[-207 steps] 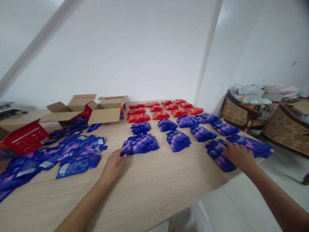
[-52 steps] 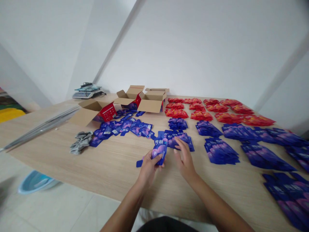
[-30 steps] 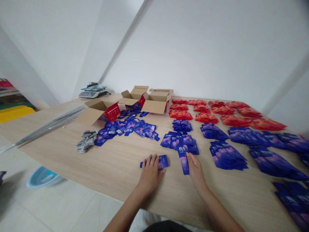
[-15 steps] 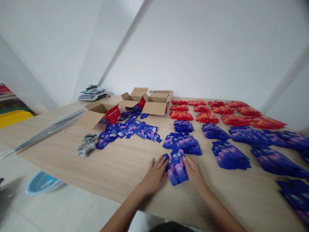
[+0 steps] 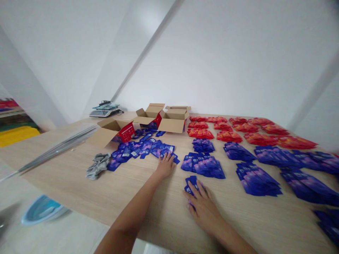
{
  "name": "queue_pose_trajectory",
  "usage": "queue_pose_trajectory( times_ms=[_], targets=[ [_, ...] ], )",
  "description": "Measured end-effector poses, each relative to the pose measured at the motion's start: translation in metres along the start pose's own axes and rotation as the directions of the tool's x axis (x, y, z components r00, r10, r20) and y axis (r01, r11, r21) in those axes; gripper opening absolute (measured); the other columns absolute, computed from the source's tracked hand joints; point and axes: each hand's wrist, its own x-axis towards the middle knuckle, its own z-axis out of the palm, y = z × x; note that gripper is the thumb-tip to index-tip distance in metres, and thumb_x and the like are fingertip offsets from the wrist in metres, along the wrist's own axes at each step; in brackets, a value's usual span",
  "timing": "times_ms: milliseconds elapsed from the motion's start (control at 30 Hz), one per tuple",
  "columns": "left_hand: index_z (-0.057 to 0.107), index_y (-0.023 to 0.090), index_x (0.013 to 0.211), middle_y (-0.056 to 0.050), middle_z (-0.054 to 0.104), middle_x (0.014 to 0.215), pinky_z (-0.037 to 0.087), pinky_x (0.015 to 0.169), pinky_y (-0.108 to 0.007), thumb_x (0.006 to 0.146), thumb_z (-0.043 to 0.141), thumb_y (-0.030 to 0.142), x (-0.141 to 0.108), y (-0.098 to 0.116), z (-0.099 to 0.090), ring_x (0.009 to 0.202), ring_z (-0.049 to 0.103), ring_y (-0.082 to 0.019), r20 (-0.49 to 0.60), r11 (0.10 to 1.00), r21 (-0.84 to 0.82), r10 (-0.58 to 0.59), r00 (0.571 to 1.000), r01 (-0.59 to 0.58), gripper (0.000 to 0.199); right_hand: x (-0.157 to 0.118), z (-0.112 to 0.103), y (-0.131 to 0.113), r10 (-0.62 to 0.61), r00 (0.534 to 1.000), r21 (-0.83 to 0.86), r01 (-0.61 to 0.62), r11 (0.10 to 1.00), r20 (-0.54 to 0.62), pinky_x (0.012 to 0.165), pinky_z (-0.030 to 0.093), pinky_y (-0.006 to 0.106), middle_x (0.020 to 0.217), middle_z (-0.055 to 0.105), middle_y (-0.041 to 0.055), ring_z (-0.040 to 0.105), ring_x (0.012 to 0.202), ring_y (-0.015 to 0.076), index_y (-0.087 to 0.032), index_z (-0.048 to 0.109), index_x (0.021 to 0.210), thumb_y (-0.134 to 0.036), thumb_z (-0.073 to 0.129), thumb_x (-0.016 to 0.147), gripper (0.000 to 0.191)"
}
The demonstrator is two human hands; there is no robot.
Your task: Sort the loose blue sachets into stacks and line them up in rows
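My left hand (image 5: 166, 165) reaches out over the right edge of a loose heap of blue packets (image 5: 143, 146), its fingers spread on the nearest packets. Under my right hand (image 5: 201, 204), whose fingers are also spread, lie a few blue packets (image 5: 191, 180) flat on the table, mostly covered by the hand. Just beyond it is a fanned stack of blue-purple packets (image 5: 202, 165). More blue stacks (image 5: 258, 178) lie to the right in rows, with red packet stacks (image 5: 230, 136) behind them.
Open cardboard boxes (image 5: 171, 125) stand at the back of the wooden table (image 5: 127, 194). A grey cloth (image 5: 97, 165) lies left of the heap. Further left are long thin rods (image 5: 60, 148) and a scale (image 5: 104, 110). On the floor sits a blue basin (image 5: 43, 210).
My left hand has left the packets in front of me and moved forward-left to the heap. My right hand has let go of the packet edge and now lies spread over the packets.
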Motion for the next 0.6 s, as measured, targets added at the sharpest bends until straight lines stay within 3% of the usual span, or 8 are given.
queue_pose_trajectory(
  times_ms=[100, 200, 333, 400, 433, 533, 600],
  targets=[
    [0.037, 0.014, 0.140, -0.015, 0.027, 0.150, 0.016, 0.109, -0.058, 0.091, 0.035, 0.045, -0.017, 0.007, 0.010, 0.139, 0.020, -0.034, 0.028, 0.992, 0.126, -0.009, 1.000, 0.006, 0.057, -0.012, -0.001, 0.006, 0.090, 0.995, -0.027, -0.089, 0.996, 0.037, 0.109, 0.020, 0.056, 0.152, 0.026, 0.0001, 0.017, 0.140, 0.0357, -0.036, 0.045, 0.135, -0.037, 0.045, 0.089, 0.046],
    [0.039, 0.010, 0.138, -0.021, 0.036, 0.144, 0.023, 0.106, -0.056, 0.091, 0.036, 0.045, -0.057, 0.026, 0.015, 0.133, 0.031, -0.036, -0.010, 0.971, 0.232, -0.060, 0.998, 0.061, 0.059, -0.028, 0.000, 0.017, 0.162, 0.987, -0.070, -0.160, 0.985, 0.015, 0.109, 0.020, 0.055, 0.153, 0.024, 0.0002, 0.015, 0.140, 0.0362, -0.036, 0.042, 0.137, -0.041, 0.044, 0.089, 0.048],
    [0.056, 0.012, 0.122, -0.019, 0.057, 0.123, 0.039, 0.095, -0.046, 0.088, 0.043, 0.038, -0.092, 0.049, -0.006, 0.114, 0.050, -0.033, 0.076, 0.983, 0.183, 0.016, 0.997, -0.030, 0.045, -0.041, 0.003, 0.027, 0.178, 0.983, -0.115, -0.183, 0.976, -0.051, 0.108, 0.022, 0.054, 0.153, 0.024, 0.0010, 0.016, 0.140, 0.0357, -0.035, 0.043, 0.137, -0.041, 0.042, 0.090, 0.047],
    [0.061, 0.016, 0.114, -0.014, 0.061, 0.115, 0.039, 0.094, -0.041, 0.088, 0.043, 0.031, -0.088, 0.047, -0.023, 0.110, 0.053, -0.027, 0.104, 0.991, 0.092, 0.086, 0.991, -0.096, 0.035, -0.042, 0.002, 0.028, 0.166, 0.984, -0.124, -0.173, 0.977, -0.062, 0.108, 0.022, 0.054, 0.153, 0.024, 0.0020, 0.017, 0.140, 0.0355, -0.034, 0.044, 0.136, -0.041, 0.044, 0.089, 0.047],
    [0.058, 0.018, 0.119, -0.013, 0.058, 0.120, 0.038, 0.097, -0.040, 0.086, 0.047, 0.029, -0.082, 0.042, -0.030, 0.114, 0.050, -0.027, 0.084, 0.990, 0.052, 0.123, 0.989, -0.128, 0.037, -0.043, 0.000, 0.028, 0.158, 0.985, -0.125, -0.165, 0.978, -0.063, 0.108, 0.023, 0.054, 0.153, 0.024, 0.0026, 0.018, 0.139, 0.0356, -0.034, 0.044, 0.136, -0.043, 0.045, 0.088, 0.048],
    [0.041, 0.026, 0.136, -0.007, 0.038, 0.144, 0.028, 0.106, -0.043, 0.076, 0.061, 0.027, -0.064, 0.024, -0.040, 0.132, 0.031, -0.028, 0.141, 0.952, -0.047, 0.305, 0.942, -0.301, 0.063, -0.047, -0.005, 0.027, 0.138, 0.988, -0.121, -0.145, 0.982, -0.064, 0.107, 0.023, 0.054, 0.154, 0.023, 0.0033, 0.017, 0.140, 0.0353, -0.034, 0.041, 0.138, -0.048, 0.048, 0.086, 0.054],
    [0.038, 0.031, 0.137, -0.004, 0.034, 0.147, 0.024, 0.108, -0.045, 0.076, 0.060, 0.025, -0.060, 0.017, -0.039, 0.135, 0.025, -0.029, 0.213, 0.923, -0.075, 0.384, 0.898, -0.376, 0.066, -0.052, -0.007, 0.027, 0.136, 0.989, -0.121, -0.143, 0.982, -0.065, 0.107, 0.023, 0.053, 0.154, 0.023, 0.0025, 0.016, 0.140, 0.0345, -0.034, 0.040, 0.139, -0.048, 0.048, 0.086, 0.055]
  ],
)
